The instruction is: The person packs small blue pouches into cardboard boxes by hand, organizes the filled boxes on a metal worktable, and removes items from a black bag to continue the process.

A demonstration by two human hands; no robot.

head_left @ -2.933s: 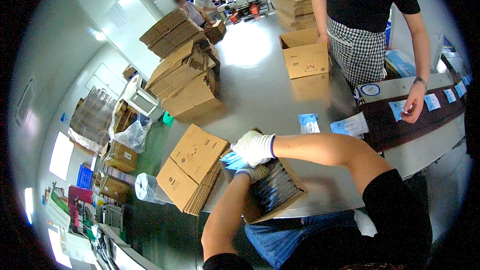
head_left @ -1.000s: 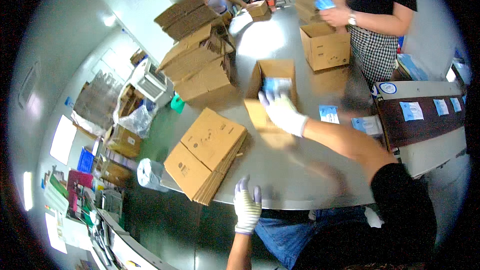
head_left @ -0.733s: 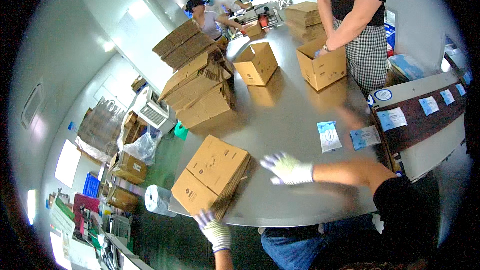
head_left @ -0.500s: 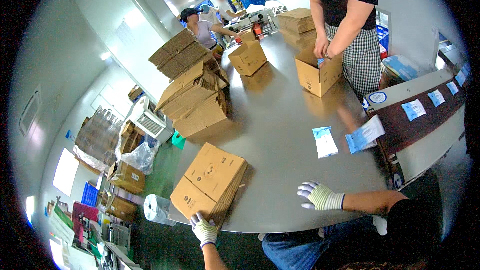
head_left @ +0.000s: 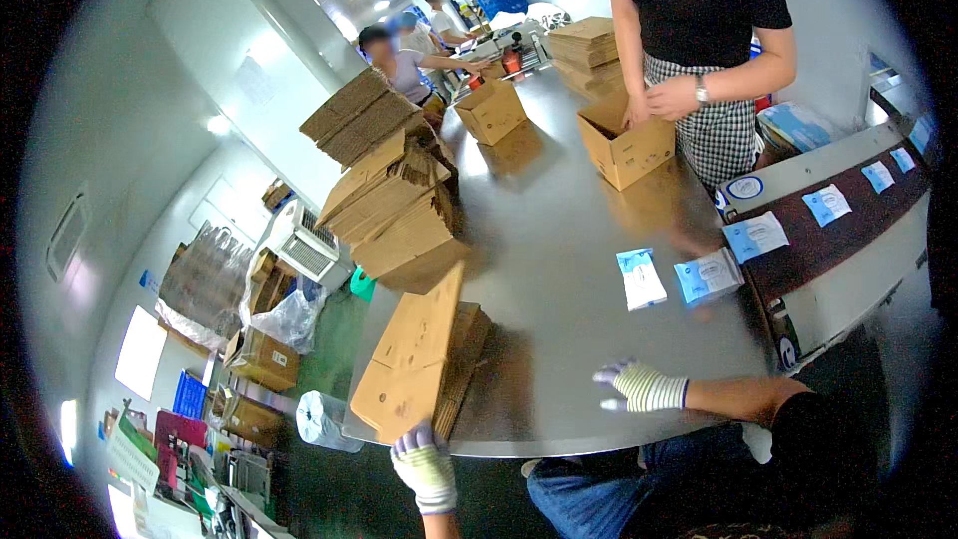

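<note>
My left hand [head_left: 424, 469], in a white glove with yellow-green stripes, grips the near edge of a flattened cardboard box [head_left: 401, 379]. This top sheet is tilted up off a small stack of flattened boxes [head_left: 467, 354] at the table's near left. My right hand [head_left: 647, 387], gloved alike, hovers over the near edge of the steel table [head_left: 569, 349], fingers apart and nothing in them. Beyond it lie a white-and-blue packet [head_left: 642, 279] and another packet [head_left: 709, 277].
Tall piles of flattened boxes [head_left: 389, 210] stand on the left. Across the table a person in a black top reaches into an open box [head_left: 629, 152]; another open box [head_left: 491, 112] stands farther back. On the right, a conveyor belt [head_left: 806, 248] carries several packets.
My left hand has raised the top flattened box from its stack, tipping it up. My right hand stays nearly still. Packets on the belt have moved nearer.
</note>
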